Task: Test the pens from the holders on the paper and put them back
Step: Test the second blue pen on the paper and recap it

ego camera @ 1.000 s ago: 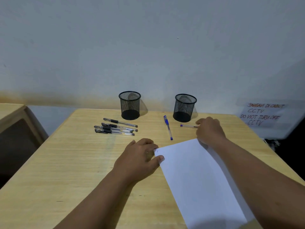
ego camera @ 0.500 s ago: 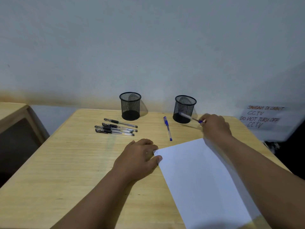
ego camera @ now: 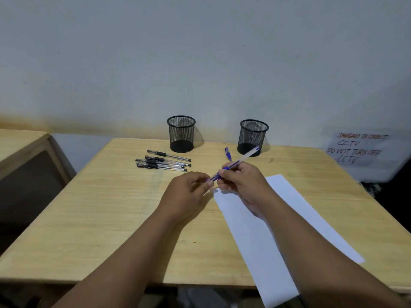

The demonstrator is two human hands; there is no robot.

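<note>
Your right hand (ego camera: 241, 185) grips the clear blue pen (ego camera: 235, 164) above the white paper sheet's (ego camera: 266, 230) top corner. Your left hand (ego camera: 189, 192) pinches its cap end. Next, I think, pull the cap off and scribble. Both black mesh holders (ego camera: 181, 134) stand empty.

My fingers (ego camera: 224, 174) pinch a clear pen (ego camera: 241, 161) with blue ends over white paper (ego camera: 289, 218) on pale woodgrain table (ego camera: 111, 207), near black mesh holders (ego camera: 181, 134) and black-capped pens (ego camera: 163, 162).

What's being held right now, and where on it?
A blue pen: right hand grips its middle, left hand pinches the capped end.
</note>
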